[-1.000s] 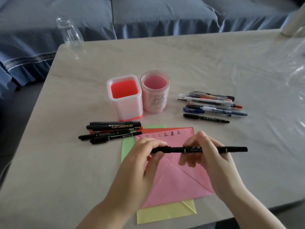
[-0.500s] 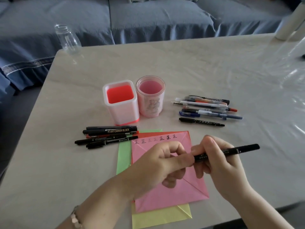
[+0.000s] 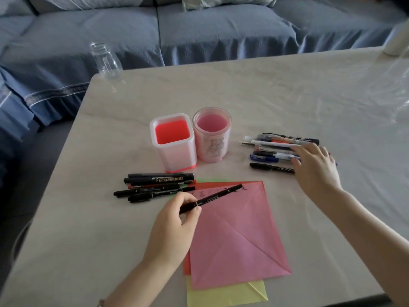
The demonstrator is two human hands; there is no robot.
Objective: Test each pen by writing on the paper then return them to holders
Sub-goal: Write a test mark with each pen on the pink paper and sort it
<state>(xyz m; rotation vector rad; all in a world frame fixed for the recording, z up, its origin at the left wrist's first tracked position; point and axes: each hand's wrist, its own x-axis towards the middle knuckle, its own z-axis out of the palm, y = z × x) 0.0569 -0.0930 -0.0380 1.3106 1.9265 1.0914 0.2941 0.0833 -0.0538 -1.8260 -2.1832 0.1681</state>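
Black pen (image 3: 210, 198) pinched in left hand (image 3: 174, 227) over pink paper (image 3: 234, 235), near left pile (image 3: 155, 187). Right hand (image 3: 314, 167) spread, empty, over right pile (image 3: 276, 147). Advice: lay tested pen parallel with left pile; pinch one barrel only from right.

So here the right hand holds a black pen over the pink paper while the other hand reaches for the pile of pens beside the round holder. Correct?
Not quite. The head view shows the left hand holding the black pen over the pink paper. The right hand is the one reaching for the pile of pens beside the round holder.
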